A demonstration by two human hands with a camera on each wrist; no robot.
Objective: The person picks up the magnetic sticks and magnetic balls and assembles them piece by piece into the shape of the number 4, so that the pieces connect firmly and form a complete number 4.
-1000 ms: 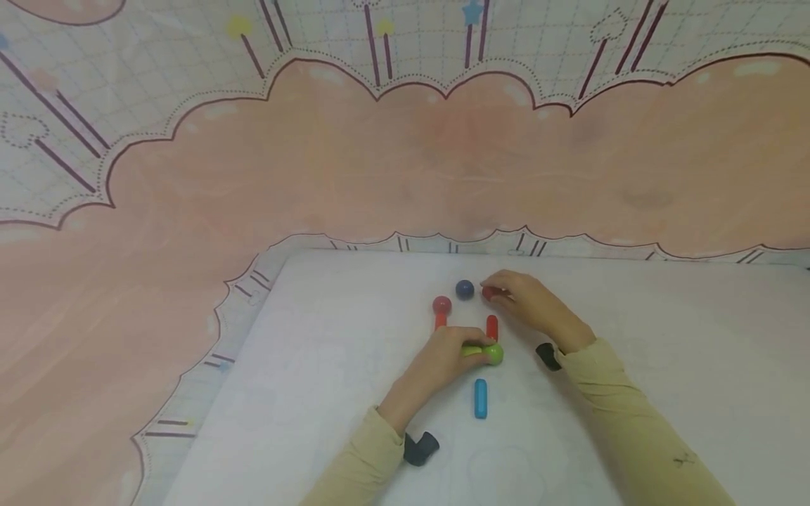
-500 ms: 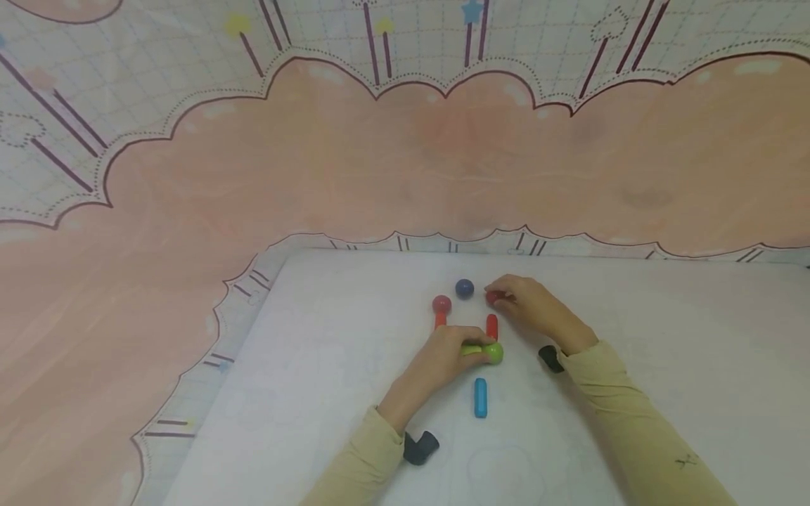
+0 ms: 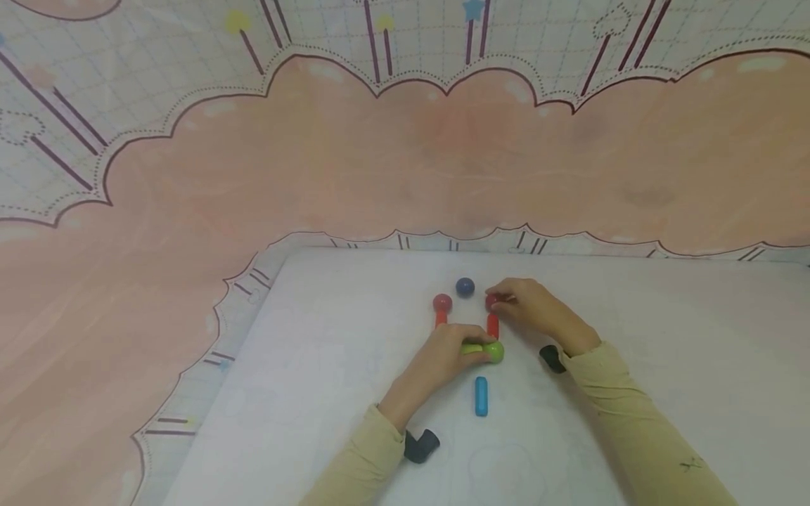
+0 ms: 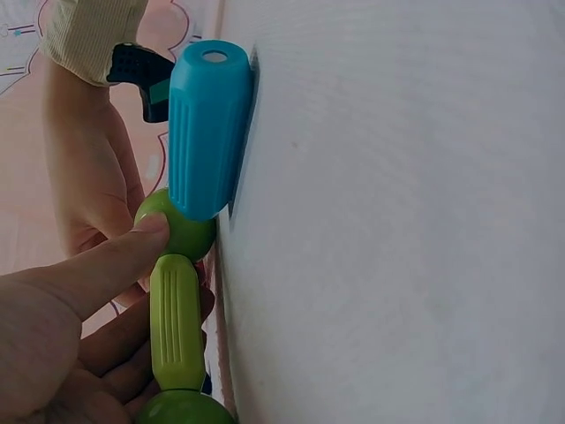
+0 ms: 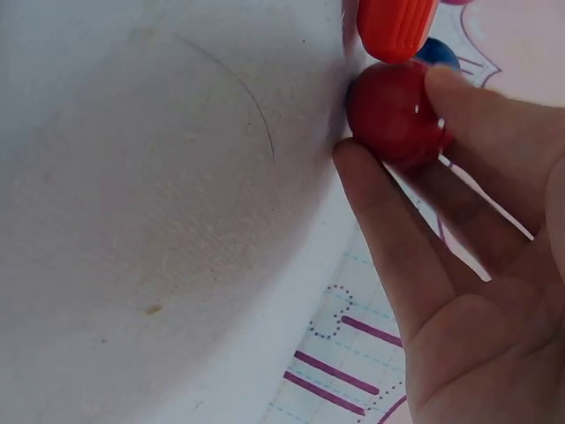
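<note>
The red ball [image 5: 397, 113] sits at the far end of a red rod [image 3: 493, 326]; whether they touch is unclear. It looks light, hard and smooth, probably apt to roll or slip, and best pinched across its widest part. The right hand [image 3: 531, 306] holds it so, thumb and fingers parted only by the ball. The left hand [image 3: 446, 351] pinches a green ball [image 3: 494, 351] at a green rod [image 4: 175, 318].
</note>
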